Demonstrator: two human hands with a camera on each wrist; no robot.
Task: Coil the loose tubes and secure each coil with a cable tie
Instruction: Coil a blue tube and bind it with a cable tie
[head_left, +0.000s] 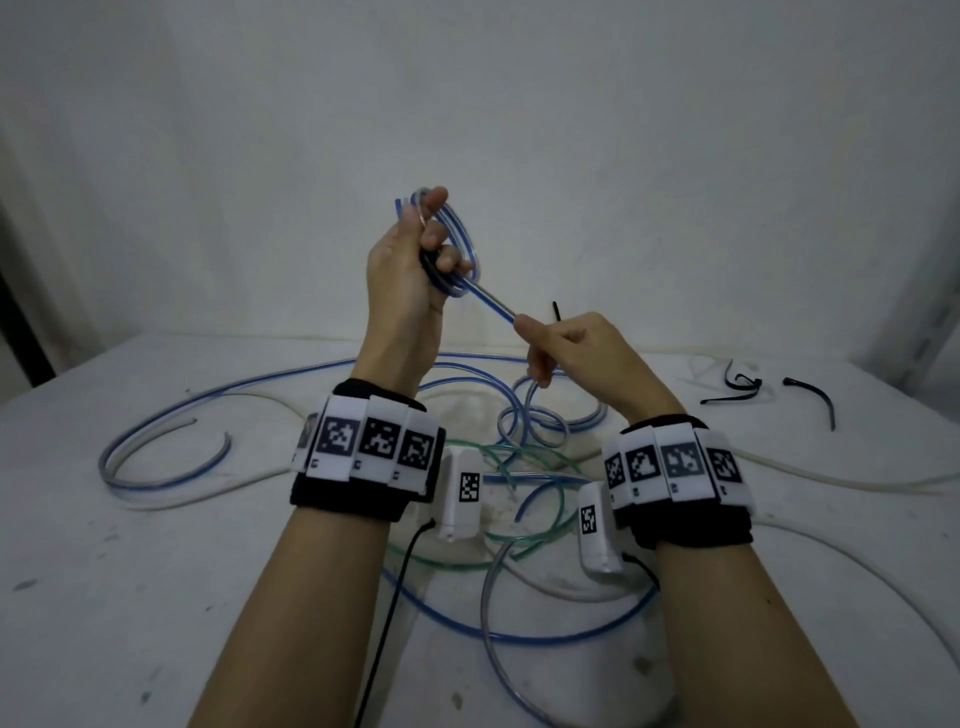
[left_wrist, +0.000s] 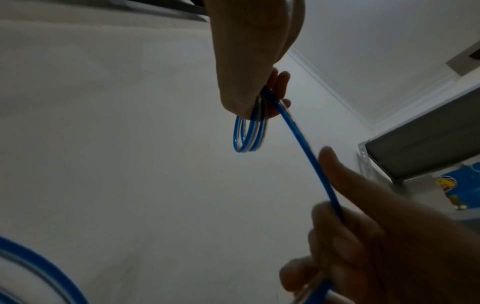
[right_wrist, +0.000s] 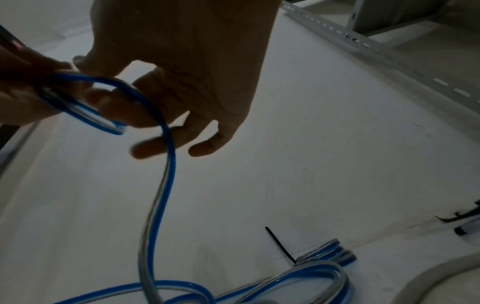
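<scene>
Above the table, left hand gripping blue tube coil, right hand pinching its trailing length.

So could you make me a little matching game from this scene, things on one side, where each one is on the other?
Things:
1. small blue coil
2. green tube
3. loose black cable ties
4. right hand

Places:
A. on the table, far right
B. lying between the two wrists
C. held up in the left hand
D. gripping the blue tube's straight run

Pairs: 1-C, 2-B, 3-A, 4-D

A bare workroom: white-covered table, plain walls, slotted-angle metal shelving beside it.
</scene>
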